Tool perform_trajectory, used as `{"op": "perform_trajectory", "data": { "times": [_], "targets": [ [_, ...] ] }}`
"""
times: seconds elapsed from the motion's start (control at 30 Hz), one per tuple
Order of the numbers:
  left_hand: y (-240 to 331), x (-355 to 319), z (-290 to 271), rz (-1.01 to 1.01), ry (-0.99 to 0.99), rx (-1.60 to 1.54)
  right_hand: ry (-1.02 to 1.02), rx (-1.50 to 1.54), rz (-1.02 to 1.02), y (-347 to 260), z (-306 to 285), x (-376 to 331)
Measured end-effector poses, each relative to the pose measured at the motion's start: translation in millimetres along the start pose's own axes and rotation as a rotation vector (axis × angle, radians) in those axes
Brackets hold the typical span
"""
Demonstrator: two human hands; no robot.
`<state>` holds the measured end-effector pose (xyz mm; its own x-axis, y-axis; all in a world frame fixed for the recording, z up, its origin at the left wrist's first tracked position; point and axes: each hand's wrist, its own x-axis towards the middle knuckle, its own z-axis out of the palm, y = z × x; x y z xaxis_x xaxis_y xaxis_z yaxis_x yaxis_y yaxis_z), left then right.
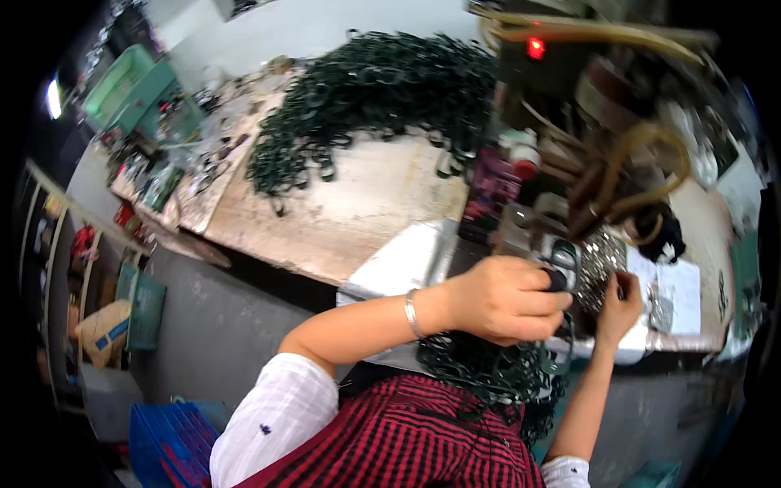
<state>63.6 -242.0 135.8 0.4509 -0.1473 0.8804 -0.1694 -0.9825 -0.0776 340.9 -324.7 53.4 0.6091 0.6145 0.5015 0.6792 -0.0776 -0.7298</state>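
My left hand (508, 301) is closed, its thumb and fingers gripping a dark green looped piece (567, 259) in front of the machine. A silver bangle circles that wrist. My right hand (621, 311) is at the near side of a heap of small shiny metal parts (604, 254), fingers curled into a pinch. Whatever lies between those fingertips is too small to make out. Below my left hand, more dark green looped pieces (480, 366) lie bunched against my checked red apron (415, 431).
A large mound of dark green loops (382, 81) covers the back of the wooden table (366, 195). The machine (602, 122) with yellowish hoses stands at right. White paper (679, 297) lies beyond my right hand. Green bins (142, 89) and scattered small parts occupy the far left.
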Motion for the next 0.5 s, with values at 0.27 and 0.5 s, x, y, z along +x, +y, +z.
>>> {"op": "perform_trajectory", "data": {
  "times": [0.27, 0.5],
  "targets": [
    [35, -27, -19, -0.29, -0.105, 0.032, -0.034, 0.164, 0.035, -10, 26, 0],
    [-118, -187, -146, -1.015, -0.147, 0.815, -0.05, 0.22, 0.139, -12, 8, 1]
  ]
}}
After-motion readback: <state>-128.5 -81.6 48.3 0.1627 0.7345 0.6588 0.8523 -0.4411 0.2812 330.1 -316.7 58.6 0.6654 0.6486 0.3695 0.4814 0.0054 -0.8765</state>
